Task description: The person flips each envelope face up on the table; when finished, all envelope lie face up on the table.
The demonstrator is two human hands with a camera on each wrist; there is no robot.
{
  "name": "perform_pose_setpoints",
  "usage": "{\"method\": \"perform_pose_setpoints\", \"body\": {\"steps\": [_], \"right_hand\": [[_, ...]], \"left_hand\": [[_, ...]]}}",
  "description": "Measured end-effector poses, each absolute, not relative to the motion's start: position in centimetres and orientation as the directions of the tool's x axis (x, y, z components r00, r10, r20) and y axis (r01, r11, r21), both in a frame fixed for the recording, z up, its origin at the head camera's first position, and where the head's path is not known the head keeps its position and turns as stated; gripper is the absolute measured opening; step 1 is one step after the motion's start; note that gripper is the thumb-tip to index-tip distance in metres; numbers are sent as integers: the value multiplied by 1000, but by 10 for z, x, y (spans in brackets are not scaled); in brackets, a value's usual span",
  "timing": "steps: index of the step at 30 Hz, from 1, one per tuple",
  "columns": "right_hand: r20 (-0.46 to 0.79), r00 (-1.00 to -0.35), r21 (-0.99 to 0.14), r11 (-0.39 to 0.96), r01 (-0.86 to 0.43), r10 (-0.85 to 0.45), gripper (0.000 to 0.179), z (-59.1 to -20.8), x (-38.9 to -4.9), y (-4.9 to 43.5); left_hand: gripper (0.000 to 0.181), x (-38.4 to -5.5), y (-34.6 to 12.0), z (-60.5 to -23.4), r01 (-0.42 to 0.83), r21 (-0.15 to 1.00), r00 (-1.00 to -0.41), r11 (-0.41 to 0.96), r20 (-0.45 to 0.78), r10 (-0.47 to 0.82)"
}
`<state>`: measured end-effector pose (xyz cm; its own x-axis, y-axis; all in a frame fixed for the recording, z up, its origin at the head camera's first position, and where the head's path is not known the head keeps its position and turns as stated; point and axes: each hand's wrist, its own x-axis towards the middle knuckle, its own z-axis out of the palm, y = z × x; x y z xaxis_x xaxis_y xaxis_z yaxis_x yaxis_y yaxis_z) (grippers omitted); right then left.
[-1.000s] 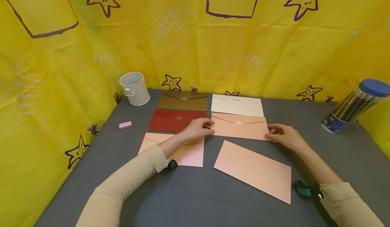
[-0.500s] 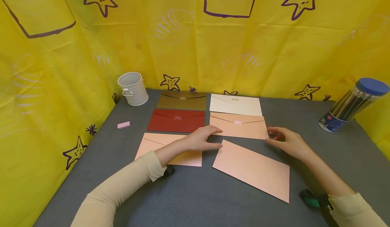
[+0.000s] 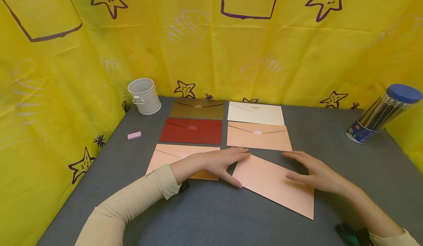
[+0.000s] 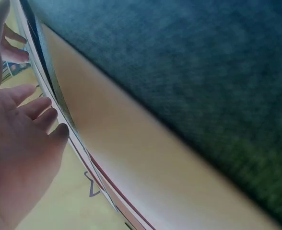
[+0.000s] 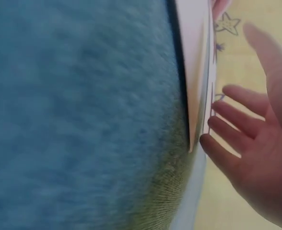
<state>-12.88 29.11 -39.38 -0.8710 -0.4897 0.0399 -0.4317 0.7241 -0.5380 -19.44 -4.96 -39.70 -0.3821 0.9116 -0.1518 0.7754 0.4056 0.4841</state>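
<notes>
A pale pink envelope (image 3: 275,185) lies slanted on the grey table, its plain side up. At its left end is my left hand (image 3: 223,162), fingers extended over the top corner and thumb beside the lower edge. Over its right part my right hand (image 3: 318,173) hovers, thumb and fingers spread apart. Behind it rests a peach envelope (image 3: 259,142) with a pale round seal. My left wrist and hand partly cover another light pink envelope (image 3: 162,161). Both wrist views show spread fingers with nothing in them.
A red envelope (image 3: 191,136), a gold envelope (image 3: 198,113) and a cream envelope (image 3: 256,114) lie in rows behind. A white bucket (image 3: 148,99) and pink eraser (image 3: 134,135) stand left. A pencil tub (image 3: 363,131) is at right. Yellow cloth (image 3: 198,66) hangs behind.
Both hands have left the peach envelope and come nearer, to the slanted pink envelope. The right hand's fingers have spread. The envelopes have stayed in place.
</notes>
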Motion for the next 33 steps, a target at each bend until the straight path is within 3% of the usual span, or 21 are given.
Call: {"method": "perform_pose_setpoints", "body": {"steps": [6, 17, 33], "right_hand": [[-27, -841, -546, 713, -441, -541, 82, -398, -110, 289], [-23, -756, -575, 627, -525, -654, 101, -401, -89, 280], [-13, -748, -500, 652, -570, -663, 100, -401, -87, 279]], "left_hand": [[107, -194, -51, -399, 824, 412, -351, 388, -167, 922], [102, -192, -50, -398, 833, 378, -356, 403, -192, 915], [95, -190, -48, -396, 839, 326, -383, 436, -217, 898]]}}
